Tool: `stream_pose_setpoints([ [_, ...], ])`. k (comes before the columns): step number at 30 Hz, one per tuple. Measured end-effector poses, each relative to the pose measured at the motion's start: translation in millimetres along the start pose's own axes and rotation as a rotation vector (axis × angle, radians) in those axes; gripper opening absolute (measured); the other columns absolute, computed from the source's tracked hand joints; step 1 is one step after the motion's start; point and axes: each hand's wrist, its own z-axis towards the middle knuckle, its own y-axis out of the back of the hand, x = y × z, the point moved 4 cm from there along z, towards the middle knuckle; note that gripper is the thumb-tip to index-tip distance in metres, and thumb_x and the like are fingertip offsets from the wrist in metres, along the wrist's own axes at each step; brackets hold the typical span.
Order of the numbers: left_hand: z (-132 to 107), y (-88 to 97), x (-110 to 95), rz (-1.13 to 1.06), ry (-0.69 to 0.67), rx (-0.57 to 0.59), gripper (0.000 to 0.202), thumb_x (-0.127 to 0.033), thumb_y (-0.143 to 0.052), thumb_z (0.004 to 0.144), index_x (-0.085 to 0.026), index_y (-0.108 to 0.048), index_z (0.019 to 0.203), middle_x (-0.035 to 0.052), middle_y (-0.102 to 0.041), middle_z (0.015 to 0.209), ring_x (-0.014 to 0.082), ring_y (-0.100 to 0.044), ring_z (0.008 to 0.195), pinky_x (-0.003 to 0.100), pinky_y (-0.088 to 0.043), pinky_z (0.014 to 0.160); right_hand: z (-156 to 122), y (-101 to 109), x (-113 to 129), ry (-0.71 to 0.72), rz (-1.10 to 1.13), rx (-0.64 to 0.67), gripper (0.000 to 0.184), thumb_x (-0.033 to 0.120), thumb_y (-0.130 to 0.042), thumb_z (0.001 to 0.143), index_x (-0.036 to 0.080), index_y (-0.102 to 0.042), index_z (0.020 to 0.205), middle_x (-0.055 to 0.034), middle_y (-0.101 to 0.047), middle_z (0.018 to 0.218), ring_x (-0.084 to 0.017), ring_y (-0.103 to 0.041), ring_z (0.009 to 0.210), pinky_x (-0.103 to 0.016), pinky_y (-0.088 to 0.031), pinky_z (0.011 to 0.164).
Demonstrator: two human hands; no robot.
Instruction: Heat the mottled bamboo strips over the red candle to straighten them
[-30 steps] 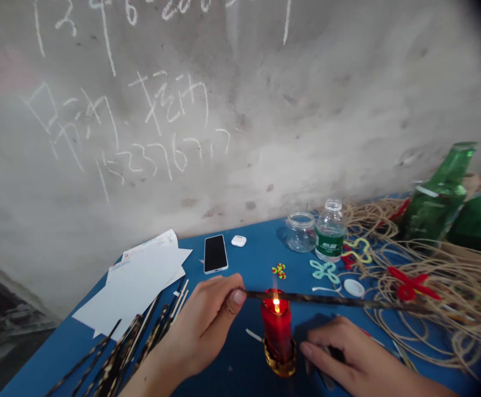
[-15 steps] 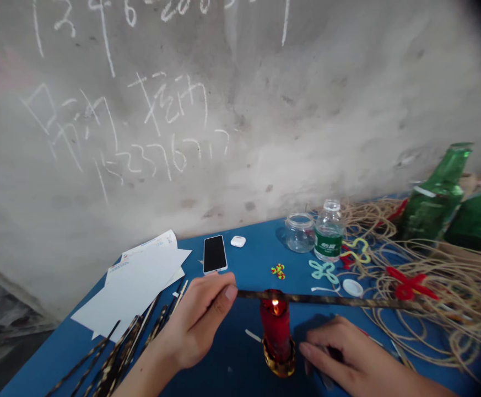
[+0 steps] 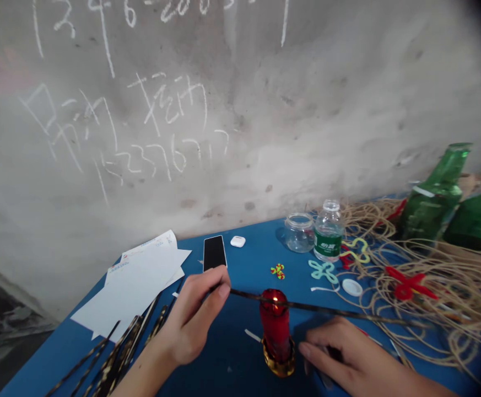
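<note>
My left hand (image 3: 201,317) is closed around one end of a long, thin, dark mottled strip (image 3: 331,310). The strip runs to the right across the top of a lit red candle (image 3: 275,325), its far end blurred over the cord. A small flame shows at the candle's top, right by the strip. The candle stands upright in a gold-coloured holder (image 3: 279,364). To the right of it my right hand (image 3: 339,353) rests low with curled fingers. Something dark and shiny shows under those fingers, too hidden to name.
Several dark strips (image 3: 120,353) and white papers (image 3: 136,281) lie left. Behind are a phone (image 3: 215,252), a white case (image 3: 238,241), a glass jar (image 3: 300,232) and a water bottle (image 3: 329,234). Tangled cord (image 3: 434,325) and green bottles (image 3: 436,193) fill the right.
My left hand has shifted slightly left and up. The strip now slopes down to the right and looks thinner, turned more edge-on. My right hand and the candle have stayed put.
</note>
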Motion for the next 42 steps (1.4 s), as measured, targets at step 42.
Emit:
stream_pose_setpoints([
  [42,-2,6.1,34,-0.107,0.044,-0.195,0.038,-0.049,-0.039,0.111,-0.025,-0.041,0.081,-0.0043,-0.032,0.073,0.0178,-0.029,0.064,0.036,-0.021,0.061,-2,-7,-20,-0.059,-0.016,0.014,0.058,0.068,-0.034,0.109,0.026,-0.068,0.088,0.0006,-0.075,0.084,-0.018,-0.067,0.079,-0.03,-0.049,0.075],
])
